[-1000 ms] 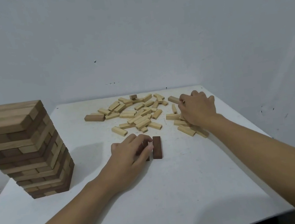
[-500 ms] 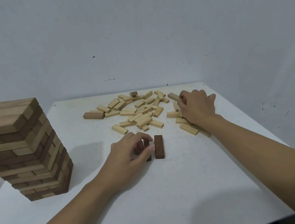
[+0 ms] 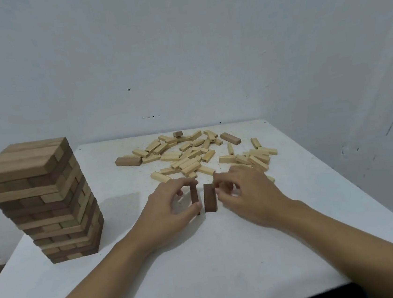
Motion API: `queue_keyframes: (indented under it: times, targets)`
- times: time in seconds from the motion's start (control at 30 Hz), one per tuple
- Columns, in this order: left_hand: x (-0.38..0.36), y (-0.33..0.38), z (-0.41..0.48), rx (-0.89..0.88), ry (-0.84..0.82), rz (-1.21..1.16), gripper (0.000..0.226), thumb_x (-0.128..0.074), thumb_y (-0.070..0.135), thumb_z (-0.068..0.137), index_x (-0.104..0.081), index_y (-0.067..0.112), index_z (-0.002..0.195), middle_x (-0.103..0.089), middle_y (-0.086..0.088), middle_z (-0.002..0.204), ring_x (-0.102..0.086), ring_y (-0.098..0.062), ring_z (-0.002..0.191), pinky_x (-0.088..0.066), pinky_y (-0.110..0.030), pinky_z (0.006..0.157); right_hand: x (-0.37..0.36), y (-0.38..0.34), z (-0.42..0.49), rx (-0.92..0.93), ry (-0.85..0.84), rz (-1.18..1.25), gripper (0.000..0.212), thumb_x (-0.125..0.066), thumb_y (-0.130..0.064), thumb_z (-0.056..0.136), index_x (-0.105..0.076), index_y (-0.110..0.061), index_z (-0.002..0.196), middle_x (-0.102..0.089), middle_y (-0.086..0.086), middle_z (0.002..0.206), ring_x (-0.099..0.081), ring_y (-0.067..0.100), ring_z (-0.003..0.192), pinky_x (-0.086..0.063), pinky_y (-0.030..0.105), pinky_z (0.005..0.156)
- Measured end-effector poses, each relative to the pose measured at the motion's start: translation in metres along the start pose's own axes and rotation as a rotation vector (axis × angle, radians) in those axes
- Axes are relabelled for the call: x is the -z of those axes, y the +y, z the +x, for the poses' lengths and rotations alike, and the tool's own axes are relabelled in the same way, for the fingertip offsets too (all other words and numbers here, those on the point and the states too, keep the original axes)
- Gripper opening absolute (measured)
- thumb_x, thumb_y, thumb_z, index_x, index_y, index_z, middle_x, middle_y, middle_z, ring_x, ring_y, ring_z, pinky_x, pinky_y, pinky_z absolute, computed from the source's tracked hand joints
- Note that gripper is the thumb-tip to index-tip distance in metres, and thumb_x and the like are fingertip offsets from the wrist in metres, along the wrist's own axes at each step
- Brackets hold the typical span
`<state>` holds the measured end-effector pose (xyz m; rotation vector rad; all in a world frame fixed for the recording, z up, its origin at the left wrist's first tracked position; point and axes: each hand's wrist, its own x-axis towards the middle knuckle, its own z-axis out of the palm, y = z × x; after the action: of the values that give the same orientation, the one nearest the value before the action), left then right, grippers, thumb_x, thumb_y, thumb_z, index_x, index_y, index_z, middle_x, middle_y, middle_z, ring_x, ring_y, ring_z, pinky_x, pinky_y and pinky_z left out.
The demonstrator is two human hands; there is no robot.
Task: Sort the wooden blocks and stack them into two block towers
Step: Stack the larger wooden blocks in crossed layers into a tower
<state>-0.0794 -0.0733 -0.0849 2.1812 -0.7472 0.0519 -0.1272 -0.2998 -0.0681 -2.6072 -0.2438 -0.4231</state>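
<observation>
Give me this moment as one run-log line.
left hand: pinches dark block | right hand: beside second dark block, grip unclear | tower: stands left | light blocks: loose, scattered

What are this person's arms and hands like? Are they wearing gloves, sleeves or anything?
Both are bare. The left hand and right hand wear no gloves, and no ring shows on the fingers in view. The left forearm and right forearm are uncovered to the picture's edge: no sleeve, watch or bracelet in sight.
</observation>
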Motion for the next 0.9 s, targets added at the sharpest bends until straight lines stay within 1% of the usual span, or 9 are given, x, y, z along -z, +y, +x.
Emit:
queue_keyframes:
  times: [0.13, 0.23, 0.3, 0.4, 0.47, 0.53, 0.6, 0.73, 0.9]
  targets:
    - [0.002, -0.001, -0.001, -0.043, -0.049, 0.051, 0.058, -0.075, 0.049, 0.083, -0.054, 0.043, 0.137, -0.048, 0.035, 0.132, -0.039, 0.005, 0.13, -0.033, -0.026, 0.109, 0.003, 0.004, -0.008, 0.027, -0.062, -0.024, 0.023, -0.057, -0.047, 0.088, -0.068, -0.043, 0.109, -0.06, -0.007, 0.08, -0.055, 0.009, 0.086, -0.039, 0.036, 0.091]
    - [0.002, -0.001, -0.001, -0.059, -0.051, 0.078, 0.066, -0.074, 0.059, 0.08, -0.052, 0.043, 0.14, -0.047, 0.035, 0.133, -0.035, 0.007, 0.132, -0.032, -0.026, 0.11, 0.002, 0.005, -0.009, 0.026, -0.033, 0.05, 0.029, -0.061, -0.051, 0.087, -0.068, -0.028, 0.104, -0.059, -0.005, 0.08, -0.056, 0.013, 0.084, -0.042, 0.039, 0.091]
    - [0.003, -0.002, 0.0, -0.055, -0.052, 0.083, 0.066, -0.077, 0.055, 0.083, -0.051, 0.041, 0.142, -0.047, 0.032, 0.134, -0.034, 0.008, 0.131, -0.032, -0.023, 0.109, 0.005, 0.005, -0.007, 0.022, -0.047, 0.06, 0.035, -0.064, -0.055, 0.085, -0.066, -0.024, 0.102, -0.057, -0.006, 0.083, -0.054, 0.012, 0.086, -0.044, 0.038, 0.087]
    - [0.004, -0.003, 0.001, -0.037, -0.042, 0.07, 0.065, -0.079, 0.054, 0.081, -0.054, 0.04, 0.14, -0.049, 0.027, 0.132, -0.039, 0.007, 0.128, -0.033, -0.015, 0.103, 0.011, 0.007, 0.001, 0.037, -0.145, -0.03, 0.058, -0.064, -0.066, 0.078, -0.064, -0.038, 0.128, -0.052, -0.018, 0.099, -0.048, 0.001, 0.099, -0.04, 0.032, 0.089]
    - [0.004, -0.003, 0.002, -0.026, -0.011, 0.035, 0.059, -0.084, 0.05, 0.077, -0.061, 0.039, 0.131, -0.052, 0.026, 0.127, -0.047, 0.006, 0.122, -0.034, -0.006, 0.093, 0.015, 0.008, 0.008, 0.047, -0.189, -0.049, 0.066, -0.069, -0.065, 0.077, -0.061, -0.038, 0.137, -0.047, -0.021, 0.109, -0.046, 0.0, 0.106, -0.04, 0.03, 0.092]
    - [0.005, -0.003, 0.002, -0.024, 0.026, -0.007, 0.051, -0.089, 0.043, 0.073, -0.068, 0.037, 0.119, -0.057, 0.023, 0.121, -0.055, 0.004, 0.116, -0.038, -0.005, 0.084, 0.015, 0.008, 0.014, 0.052, -0.21, -0.044, 0.065, -0.076, -0.059, 0.078, -0.062, -0.035, 0.137, -0.044, -0.023, 0.113, -0.047, 0.001, 0.106, -0.043, 0.03, 0.093]
    - [0.007, -0.003, 0.001, -0.023, 0.037, -0.035, 0.047, -0.092, 0.037, 0.07, -0.069, 0.037, 0.111, -0.059, 0.022, 0.118, -0.059, 0.003, 0.112, -0.041, -0.01, 0.081, 0.014, 0.008, 0.016, 0.042, -0.232, -0.01, 0.062, -0.079, -0.055, 0.078, -0.066, -0.032, 0.135, -0.043, -0.026, 0.113, -0.051, 0.0, 0.101, -0.048, 0.032, 0.094]
    - [0.008, -0.007, 0.0, -0.019, 0.038, 0.013, 0.044, -0.09, 0.043, 0.071, -0.066, 0.039, 0.107, -0.061, 0.02, 0.116, -0.057, 0.002, 0.115, -0.042, -0.016, 0.085, 0.007, 0.006, 0.008, 0.03, -0.214, 0.183, 0.051, -0.075, -0.054, 0.077, -0.072, -0.029, 0.121, -0.045, -0.023, 0.118, -0.061, 0.011, 0.102, -0.057, 0.045, 0.095]
    - [0.008, -0.01, -0.001, -0.005, 0.011, 0.076, 0.041, -0.085, 0.048, 0.076, -0.06, 0.041, 0.109, -0.06, 0.024, 0.117, -0.052, 0.004, 0.117, -0.043, -0.02, 0.096, 0.005, 0.012, 0.002, 0.046, -0.21, 0.235, 0.059, -0.078, -0.05, 0.082, -0.067, -0.026, 0.134, -0.044, -0.02, 0.125, -0.055, 0.005, 0.117, -0.052, 0.033, 0.1]
